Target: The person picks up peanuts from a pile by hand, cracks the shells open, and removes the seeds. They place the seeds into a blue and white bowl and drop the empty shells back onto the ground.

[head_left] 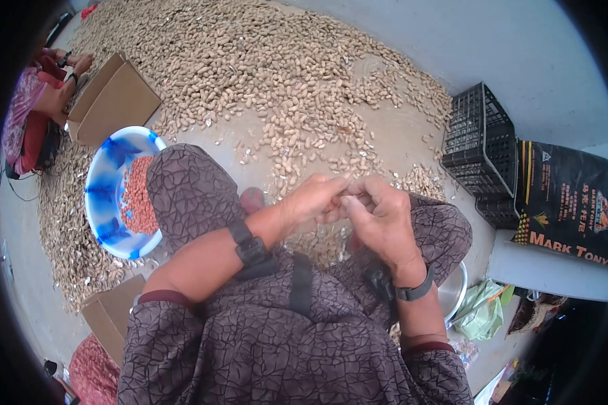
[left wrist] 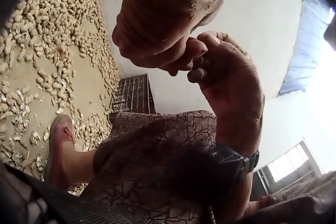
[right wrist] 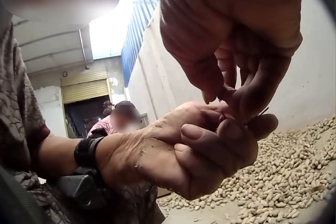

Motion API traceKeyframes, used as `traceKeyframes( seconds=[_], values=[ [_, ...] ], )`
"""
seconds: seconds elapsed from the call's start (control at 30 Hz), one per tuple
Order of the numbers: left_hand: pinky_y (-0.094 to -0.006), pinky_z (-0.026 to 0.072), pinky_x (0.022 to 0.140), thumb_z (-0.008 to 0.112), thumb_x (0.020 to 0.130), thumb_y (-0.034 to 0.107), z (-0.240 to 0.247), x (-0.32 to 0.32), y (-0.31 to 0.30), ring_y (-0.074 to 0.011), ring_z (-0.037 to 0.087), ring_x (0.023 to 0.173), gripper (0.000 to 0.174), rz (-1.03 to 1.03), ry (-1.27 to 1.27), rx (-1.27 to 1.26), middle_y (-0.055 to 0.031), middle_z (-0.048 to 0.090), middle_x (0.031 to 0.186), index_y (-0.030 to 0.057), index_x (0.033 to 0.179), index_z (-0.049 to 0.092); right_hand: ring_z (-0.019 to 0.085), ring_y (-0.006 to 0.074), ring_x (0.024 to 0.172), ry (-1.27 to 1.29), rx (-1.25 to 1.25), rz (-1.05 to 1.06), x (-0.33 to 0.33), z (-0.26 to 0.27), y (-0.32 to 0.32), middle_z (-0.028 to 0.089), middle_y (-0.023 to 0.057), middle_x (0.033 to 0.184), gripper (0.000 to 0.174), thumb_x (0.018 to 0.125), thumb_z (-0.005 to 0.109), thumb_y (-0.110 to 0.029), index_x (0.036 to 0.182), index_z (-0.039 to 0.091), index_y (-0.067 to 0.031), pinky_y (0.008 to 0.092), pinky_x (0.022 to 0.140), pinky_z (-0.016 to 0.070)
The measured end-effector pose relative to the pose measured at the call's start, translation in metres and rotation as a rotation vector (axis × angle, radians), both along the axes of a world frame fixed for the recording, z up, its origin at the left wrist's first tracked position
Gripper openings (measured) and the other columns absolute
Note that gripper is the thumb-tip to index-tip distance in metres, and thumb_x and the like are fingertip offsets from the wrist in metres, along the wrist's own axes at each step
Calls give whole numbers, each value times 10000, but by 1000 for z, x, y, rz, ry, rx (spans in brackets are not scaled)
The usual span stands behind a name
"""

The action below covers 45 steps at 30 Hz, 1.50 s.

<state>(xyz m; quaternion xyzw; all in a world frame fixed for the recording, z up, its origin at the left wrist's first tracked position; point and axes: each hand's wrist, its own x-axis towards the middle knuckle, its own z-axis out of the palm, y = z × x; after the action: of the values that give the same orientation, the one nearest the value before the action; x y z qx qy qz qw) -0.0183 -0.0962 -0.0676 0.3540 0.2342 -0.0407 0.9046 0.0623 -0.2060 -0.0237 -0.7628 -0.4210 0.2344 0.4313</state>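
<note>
My left hand [head_left: 312, 200] and right hand [head_left: 386, 214] meet over my lap, fingertips together. In the right wrist view the left hand [right wrist: 191, 153] is turned palm up with its fingers curled. Above it, the thumb and finger of the right hand [right wrist: 231, 29] pinch at the same spot. A small peanut between them is almost wholly hidden by the fingers. Below the hands, shells and peanuts [head_left: 317, 243] lie between my legs. A blue-and-white basin [head_left: 103, 202] with reddish shelled kernels [head_left: 140, 202] stands beside my left knee.
Unshelled peanuts [head_left: 250, 61] spread widely across the floor ahead. Black crates [head_left: 476, 138] and a dark printed sack [head_left: 566, 202] stand along the right wall. A metal bowl [head_left: 457, 290] sits by my right thigh. Another person [head_left: 37, 101] sits at left beside a cardboard box [head_left: 118, 101].
</note>
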Motion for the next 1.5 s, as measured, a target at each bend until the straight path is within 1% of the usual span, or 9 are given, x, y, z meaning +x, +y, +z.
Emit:
traceKeyframes(
  seconds=[0.1,0.33,0.43,0.53,0.77,1.0,1.2,1.33,1.5],
  values=[
    [-176,203,333,475,858,211,-7,0,1,-41,350,393,260,-27,-74,-39,18,419,518,9,717,555,571,153,496,-164,44,8,2,-5,0,572,125,602,64,689,558,1,753,558,3,268,457,438],
    [-189,252,346,501,805,150,-23,0,5,-65,398,415,164,-158,-73,161,-32,521,585,21,756,588,575,179,508,-85,-30,-110,8,4,-5,549,109,545,68,701,538,-20,760,562,4,269,474,440],
    [-172,276,374,479,850,156,-19,-4,2,-35,402,436,186,-236,-130,203,-4,513,568,8,839,591,572,188,499,-194,-80,-47,16,2,-12,556,116,553,89,717,535,-60,772,577,-4,282,484,443],
    [-162,313,403,481,845,144,-20,-6,2,-29,432,462,199,-517,-194,402,3,523,569,10,942,592,551,308,600,-249,-383,209,18,0,-20,538,174,586,142,727,578,-166,726,598,-25,381,557,437],
    [-155,293,334,436,853,108,23,0,31,-27,424,410,235,-171,6,372,-28,550,568,-33,988,566,562,336,706,-256,-539,221,30,-9,-30,546,185,694,139,710,589,-139,742,591,-3,383,650,441],
    [-111,247,287,449,879,160,112,1,60,-10,399,378,236,-74,-214,378,-36,545,568,-44,897,567,573,334,730,-380,-604,292,24,-14,-16,566,201,733,140,701,596,-131,773,595,-10,387,650,452],
    [-104,247,288,496,865,188,74,3,88,-5,391,383,228,44,-175,257,-37,537,615,-16,779,551,572,348,698,-340,-666,320,38,-53,11,572,196,701,132,687,607,-142,741,592,-23,394,631,451],
    [-123,264,318,487,854,144,39,-3,99,-6,420,462,180,188,-65,147,-38,546,666,-23,823,547,574,305,642,-353,-659,346,53,-115,29,571,173,659,112,679,559,-103,747,613,-32,356,600,445],
    [-121,260,321,475,862,142,46,-13,105,-9,414,462,184,246,-9,176,-30,542,649,-26,854,548,569,331,680,-299,-580,231,51,-211,29,576,189,689,118,692,556,-138,726,617,-44,382,630,452]
  ],
)
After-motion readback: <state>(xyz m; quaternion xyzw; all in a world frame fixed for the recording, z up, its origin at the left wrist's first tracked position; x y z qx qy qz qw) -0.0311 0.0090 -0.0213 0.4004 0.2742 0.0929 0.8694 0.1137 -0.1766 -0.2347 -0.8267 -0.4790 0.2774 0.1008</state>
